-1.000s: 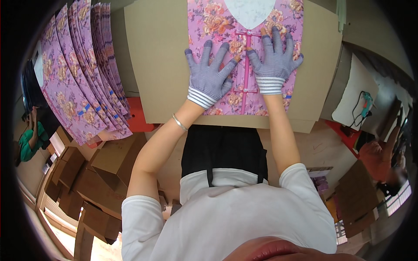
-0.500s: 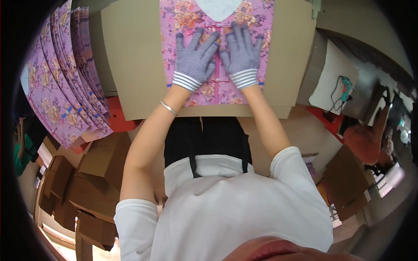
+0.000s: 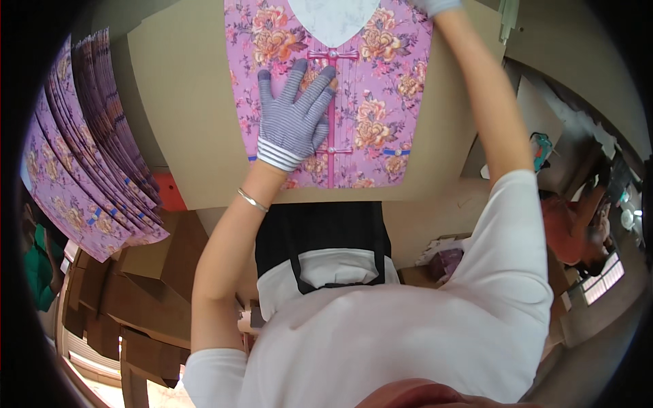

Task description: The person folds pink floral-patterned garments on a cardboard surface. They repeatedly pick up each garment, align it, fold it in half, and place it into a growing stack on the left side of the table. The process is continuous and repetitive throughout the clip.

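Observation:
A flat pink vest-shaped piece (image 3: 381,126) with orange flowers, magenta knot closures and a pale V-shaped neck lies on a large tan cardboard sheet (image 3: 183,102). My left hand (image 3: 292,122), in a grey striped glove, rests flat on the left half of the vest-shaped piece, fingers spread and empty. Far out at the top right corner of the piece is my right hand (image 3: 439,5), in a matching glove. The picture's upper edge cuts off its fingers, so whether it grips anything is hidden.
Fanned stacks of the same pink floral pieces (image 3: 75,177) stand at the left beside a red surface (image 3: 168,190). Brown cardboard boxes (image 3: 149,292) are below them. At right lies a teal hand tool (image 3: 541,151), near a person in orange (image 3: 568,231). Another person in green (image 3: 41,265) is far left.
My right hand has left the middle of the vest-shaped piece and reached up and right to its far corner. My left hand still lies flat on it.

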Motion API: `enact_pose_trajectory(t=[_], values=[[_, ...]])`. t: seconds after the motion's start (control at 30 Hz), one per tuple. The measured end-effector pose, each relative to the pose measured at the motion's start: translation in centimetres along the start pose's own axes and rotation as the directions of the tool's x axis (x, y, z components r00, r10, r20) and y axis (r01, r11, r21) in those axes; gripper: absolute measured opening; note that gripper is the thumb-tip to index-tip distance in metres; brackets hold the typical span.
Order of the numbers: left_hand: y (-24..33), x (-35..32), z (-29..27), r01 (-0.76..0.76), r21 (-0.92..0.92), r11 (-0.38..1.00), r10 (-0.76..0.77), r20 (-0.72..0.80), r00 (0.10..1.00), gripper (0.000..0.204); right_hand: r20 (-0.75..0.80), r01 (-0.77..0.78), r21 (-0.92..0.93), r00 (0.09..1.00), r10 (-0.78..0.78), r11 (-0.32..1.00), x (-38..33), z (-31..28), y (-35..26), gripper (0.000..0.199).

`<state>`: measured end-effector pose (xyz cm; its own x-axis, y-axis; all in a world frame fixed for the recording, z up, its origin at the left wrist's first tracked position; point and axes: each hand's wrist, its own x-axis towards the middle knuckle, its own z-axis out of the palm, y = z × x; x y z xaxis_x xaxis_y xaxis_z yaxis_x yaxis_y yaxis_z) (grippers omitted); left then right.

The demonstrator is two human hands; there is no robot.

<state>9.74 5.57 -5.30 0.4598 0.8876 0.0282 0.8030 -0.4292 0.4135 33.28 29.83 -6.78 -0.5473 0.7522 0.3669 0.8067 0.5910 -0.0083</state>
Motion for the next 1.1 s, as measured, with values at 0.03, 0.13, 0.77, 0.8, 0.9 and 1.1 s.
enact_pose_trajectory(t=[0.03, 0.13, 0.77, 0.8, 0.9, 1.1], values=[[-0.1, 0.3, 0.0, -0.012, 0.006, 1.0, 0.012, -0.004, 1.0, 0.06, 0.001, 0.027, -0.015, 1.0, -0.027, 1.0, 1.4, 0.6, 1.0, 0.054], [0.1, 0.2, -0.4, -0.018, -0.007, 1.0, 0.018, -0.012, 1.0, 0.06, 0.005, 0.074, 0.014, 0.997, -0.074, 0.997, 1.4, 1.6, 1.4, 0.052], [0.7, -7.2, 0.9, 0.534, -0.491, 0.688, -0.725, -0.468, 0.504, 0.063, 0.304, -0.798, 0.499, 0.526, 0.794, 0.337, -26.0, -14.0, -19.2, 0.032], [1.0, -8.0, 1.5, 0.507, -0.712, 0.486, -0.853, -0.259, 0.454, 0.067, 0.282, -0.765, 0.594, 0.488, 0.826, 0.249, -27.2, -12.3, -18.3, 0.034], [2.0, -10.0, 0.6, 0.643, -0.652, 0.402, -0.856, -0.018, 0.517, 0.063, 0.45, -0.857, 0.388, 0.498, 0.742, 0.34, -27.4, -10.9, -16.5, 0.035], [0.6, -15.4, -17.1, 0.617, -0.593, 0.517, -0.845, -0.238, 0.479, 0.056, 0.508, -0.585, 0.811, 0.673, 0.538, -0.033, -22.0, -9.4, -23.5, 0.024]])
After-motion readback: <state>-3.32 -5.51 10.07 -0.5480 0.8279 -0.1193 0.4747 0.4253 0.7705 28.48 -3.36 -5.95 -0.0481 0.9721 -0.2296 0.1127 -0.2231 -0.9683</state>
